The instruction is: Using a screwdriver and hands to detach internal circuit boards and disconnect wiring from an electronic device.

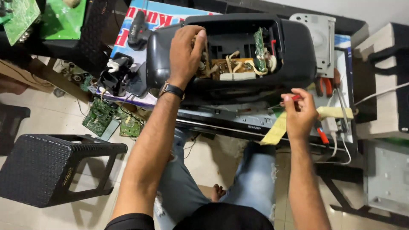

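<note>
**With its back off, a black portable stereo is steadied by one hand while the other holds a small tool**

While the black stereo casing (232,51) lies with its opened side up across a flat silver player (230,119), its insides face the camera: a brown circuit board (228,67), a green board (259,50) standing on edge, pale ribbon leads between them. That orientation seems chosen so the boards can be reached from above.

Left hand (185,53): arm stretched forward and nearly straight, wrist with a dark watch (172,90) just at the casing's near edge. Palm down over the left rim of the opening, fingers curled over the edge and into the cavity, touching the rim. Reads as a steadying press on the shell; whether the fingertips grasp anything inside is hidden.

Right hand (300,115): forearm rising from lower right, hand off the casing, over the silver player near a strip of yellowish tape (281,127). Fingers clenched in a pinch around a slim red-handled screwdriver (289,100), its shaft pointing left, toward the stereo but apart from it.

Nearby: orange-handled pliers (326,85) and a grey metal mechanism (313,38) at the right end of the casing, a black cordless driver (137,29) at upper left, loose green boards (100,116) on the floor, a black plastic stool (51,168) at left. The person sits low, knees in torn jeans under the work surface.
</note>
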